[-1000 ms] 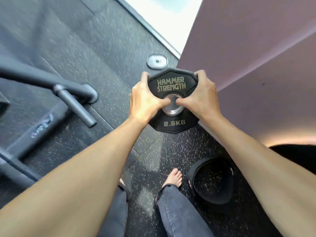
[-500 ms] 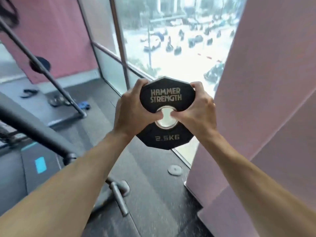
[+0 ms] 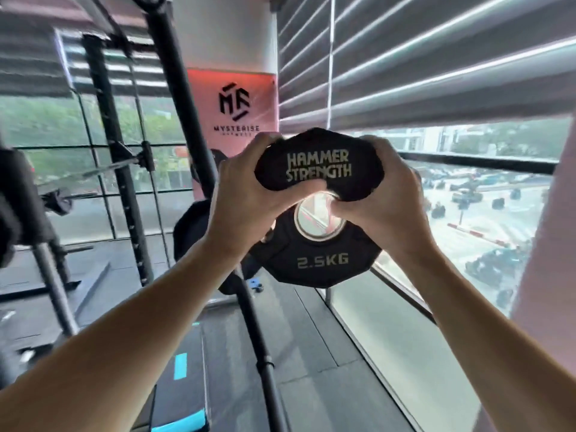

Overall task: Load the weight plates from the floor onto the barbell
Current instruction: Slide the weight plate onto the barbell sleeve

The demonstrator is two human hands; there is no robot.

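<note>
A black 2.5 kg weight plate marked HAMMER STRENGTH, with a shiny metal centre ring, is held upright at chest height in front of me. My left hand grips its left edge and my right hand grips its right edge, both thumbs hooked at the centre hole. A barbell rests on the black rack at the left, blurred, with a dark plate end on a lower bar. A large black plate sits partly hidden behind my left wrist.
A slanted black rack post crosses in front of me from top to floor. Rack uprights stand at the left. Floor-to-ceiling windows with blinds run along the right. A pink pillar with a logo stands behind.
The view has swung up from the floor to the rack and windows. Both hands have lifted the plate with it, keeping the same two-handed grip.
</note>
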